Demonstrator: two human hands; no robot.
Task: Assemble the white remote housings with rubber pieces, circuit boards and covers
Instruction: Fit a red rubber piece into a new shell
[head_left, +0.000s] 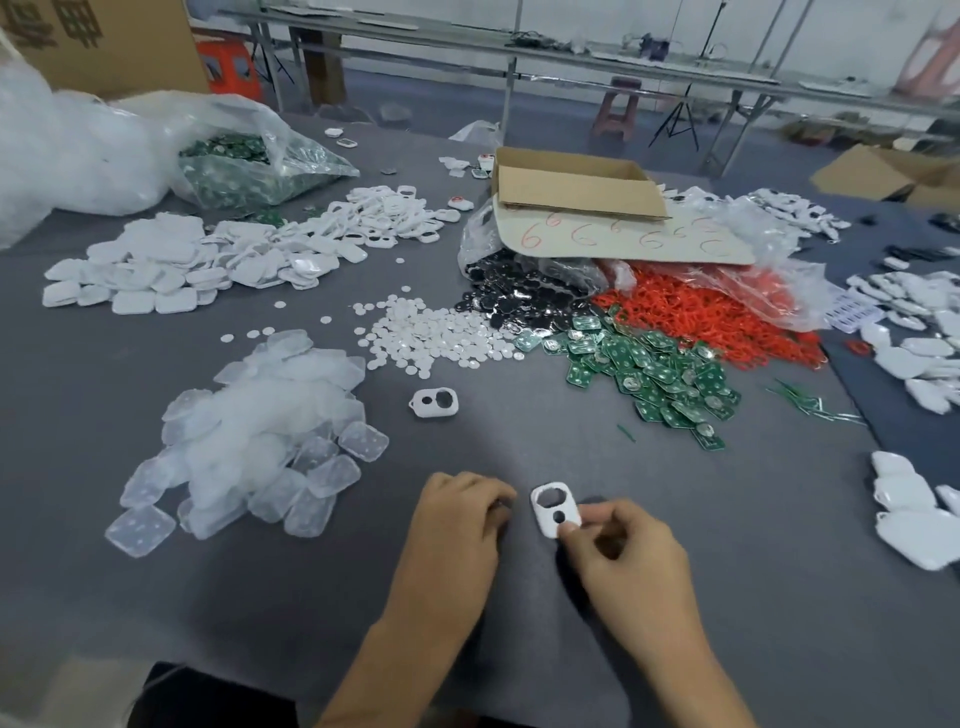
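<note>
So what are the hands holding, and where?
The right hand pinches the white remote housing by its near end, beside the smaller hole. The left hand is curled; whether it holds something cannot be told.

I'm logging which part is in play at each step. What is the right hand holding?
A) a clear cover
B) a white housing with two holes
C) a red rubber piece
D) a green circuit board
B: the right hand pinches a white housing with two holes by its near end, while the green circuit boards, red rubber pieces and clear covers lie in piles on the table.
</note>
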